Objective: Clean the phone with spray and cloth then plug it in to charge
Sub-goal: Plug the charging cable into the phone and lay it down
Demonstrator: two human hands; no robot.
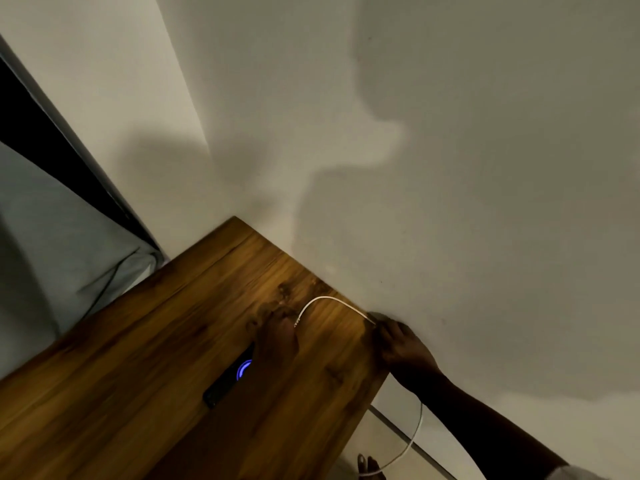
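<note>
A dark phone point(227, 382) lies flat on the wooden table point(138, 393), and a blue arc glows on its screen. My left hand point(277, 336) is blurred and rests on the phone's far end, its fingers spread forward over the wood. A white charging cable point(327, 298) arcs over the table, and its free plug end lies right beside my left hand. My right hand point(398, 344) grips the cable at the table's far right corner, against the wall. From there the cable drops and loops down beside the table. No spray bottle or cloth is in view.
A pale wall point(450, 168) bounds the table at the back and right. A bed with grey-green bedding point(52, 254) and a dark frame lies to the left. Part of a foot point(367, 465) shows on the floor below the table's right edge.
</note>
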